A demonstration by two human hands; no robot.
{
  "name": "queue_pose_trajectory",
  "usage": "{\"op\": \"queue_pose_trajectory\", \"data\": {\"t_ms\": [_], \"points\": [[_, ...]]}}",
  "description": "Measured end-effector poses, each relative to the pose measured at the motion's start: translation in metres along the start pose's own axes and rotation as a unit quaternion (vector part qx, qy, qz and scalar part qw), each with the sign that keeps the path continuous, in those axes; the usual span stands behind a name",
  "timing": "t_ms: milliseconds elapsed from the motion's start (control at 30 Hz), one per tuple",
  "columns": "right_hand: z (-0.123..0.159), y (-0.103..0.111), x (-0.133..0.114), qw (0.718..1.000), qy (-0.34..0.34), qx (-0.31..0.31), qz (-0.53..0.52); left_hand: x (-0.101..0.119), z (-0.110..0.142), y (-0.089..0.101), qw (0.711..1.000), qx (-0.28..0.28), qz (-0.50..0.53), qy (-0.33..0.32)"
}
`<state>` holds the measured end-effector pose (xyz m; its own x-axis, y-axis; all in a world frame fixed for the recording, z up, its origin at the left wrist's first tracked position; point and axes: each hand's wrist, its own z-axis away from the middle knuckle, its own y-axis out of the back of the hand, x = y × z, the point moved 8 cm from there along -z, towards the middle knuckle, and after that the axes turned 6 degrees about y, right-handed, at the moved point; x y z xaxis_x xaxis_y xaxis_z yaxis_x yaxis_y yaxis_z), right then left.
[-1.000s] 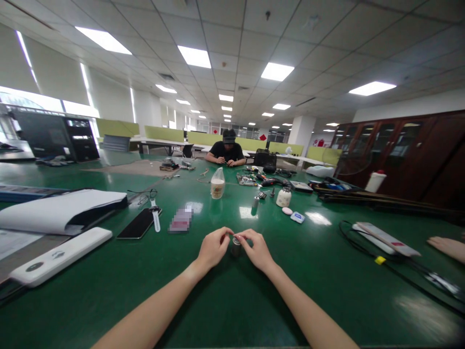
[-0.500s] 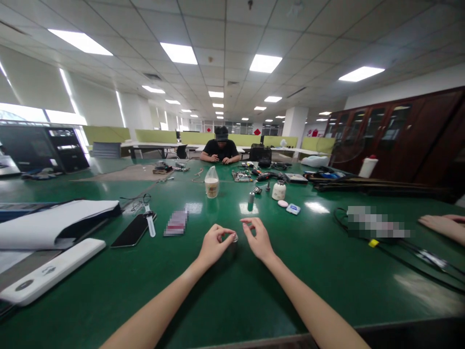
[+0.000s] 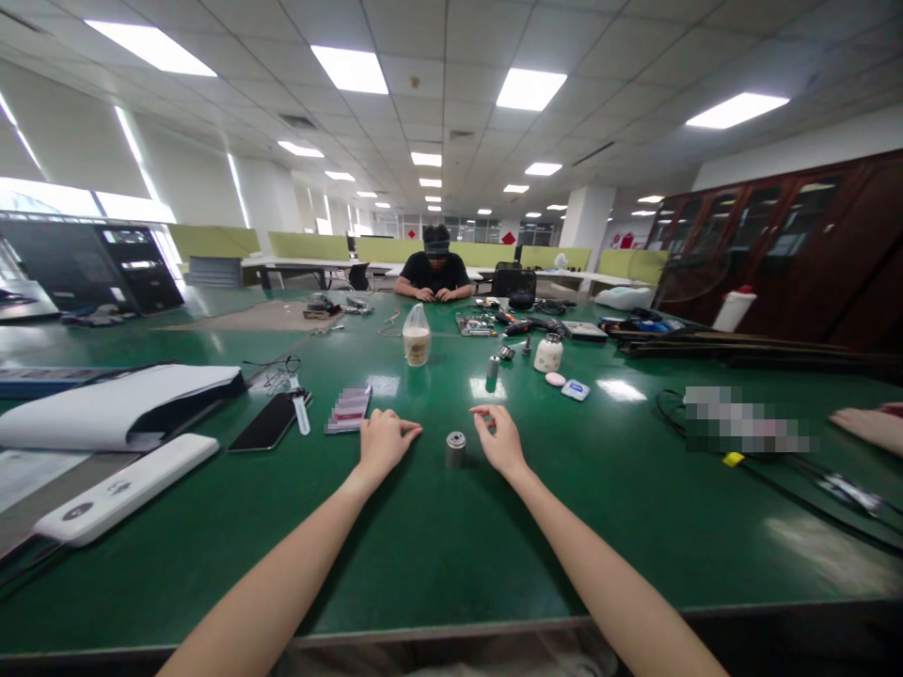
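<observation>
A short metal cylinder stands upright on the green table between my two hands, with a ringed round top. To its left, my left hand is apart from it, thumb and forefinger tips brought together. No object shows between those fingertips. My right hand rests on its side to the right of the cylinder, thumb and forefinger apart, holding nothing. Beyond it stands a second, slimmer metal cylinder. A blurred-out booklet or card lies just past my left hand.
Left lie a phone, a watch, glasses and a white elongated device. Ahead are a bagged cup, a white jar and a small blue-white case. Cables and another person's hand are right; someone sits opposite.
My left hand has let go of the metal cylinder's top and moved left, leaving it standing on the table. My right hand has stayed nearly in place. The view has tilted slightly down.
</observation>
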<state>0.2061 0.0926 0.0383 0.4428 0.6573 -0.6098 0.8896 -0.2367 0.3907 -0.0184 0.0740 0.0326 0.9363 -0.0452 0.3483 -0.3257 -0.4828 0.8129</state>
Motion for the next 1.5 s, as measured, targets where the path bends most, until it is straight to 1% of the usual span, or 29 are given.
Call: {"op": "queue_pose_trajectory", "data": {"t_ms": [67,133,200,267,333,433,533,633,833,933,1000,1133,1200,1300,1367,1433,1500], "points": [[0.002,-0.002,0.005,1.0,-0.005,-0.007,0.007,0.002,0.002,0.0,1.0,0.008,-0.024,0.002],[0.003,-0.004,0.007,1.0,-0.007,-0.014,0.013,0.004,0.003,0.001,1.0,0.015,-0.025,0.003],[0.004,-0.005,0.006,1.0,-0.007,-0.021,0.014,0.006,0.003,0.002,1.0,0.014,-0.006,-0.006],[0.004,-0.004,0.004,1.0,-0.006,-0.024,0.01,0.013,0.002,0.004,0.999,0.011,0.031,-0.03],[0.004,-0.003,0.001,1.0,-0.002,-0.024,0.008,0.023,0.004,0.01,0.995,0.015,0.076,-0.063],[0.004,0.0,-0.006,1.0,0.007,-0.025,0.006,0.046,0.01,0.021,0.986,0.024,0.122,-0.111],[0.005,0.002,-0.012,1.0,0.01,-0.028,0.005,0.065,0.018,0.026,0.981,0.02,0.131,-0.143],[0.004,0.003,-0.013,1.0,0.009,-0.028,0.007,0.075,0.024,0.026,0.979,0.01,0.124,-0.164],[0.004,0.003,-0.012,0.999,0.014,-0.03,0.007,0.079,0.027,0.023,0.978,-0.004,0.103,-0.182],[0.004,0.005,-0.017,0.999,0.021,-0.033,0.002,0.082,0.029,0.024,0.978,-0.008,0.086,-0.191],[0.005,0.004,-0.022,0.998,0.029,-0.05,-0.005,0.08,0.029,0.028,0.98,0.01,0.088,-0.179],[0.008,-0.001,-0.036,0.993,0.062,-0.098,0.024,0.067,0.025,0.039,0.981,0.063,0.14,-0.119],[0.009,-0.003,-0.041,0.99,0.077,-0.103,0.052,0.062,0.023,0.038,0.98,0.064,0.156,-0.103],[0.009,-0.004,-0.044,0.99,0.086,-0.095,0.066,0.062,0.023,0.033,0.981,0.045,0.155,-0.109],[0.005,-0.001,-0.043,0.991,0.091,-0.078,0.06,0.062,0.024,0.033,0.98,0.048,0.159,-0.112],[0.0,0.005,-0.038,0.993,0.091,-0.045,0.059,0.062,0.025,0.036,0.978,0.063,0.165,-0.108],[-0.005,0.014,-0.026,0.994,0.077,-0.004,0.079,0.062,0.025,0.038,0.978,0.074,0.167,-0.103]]}}
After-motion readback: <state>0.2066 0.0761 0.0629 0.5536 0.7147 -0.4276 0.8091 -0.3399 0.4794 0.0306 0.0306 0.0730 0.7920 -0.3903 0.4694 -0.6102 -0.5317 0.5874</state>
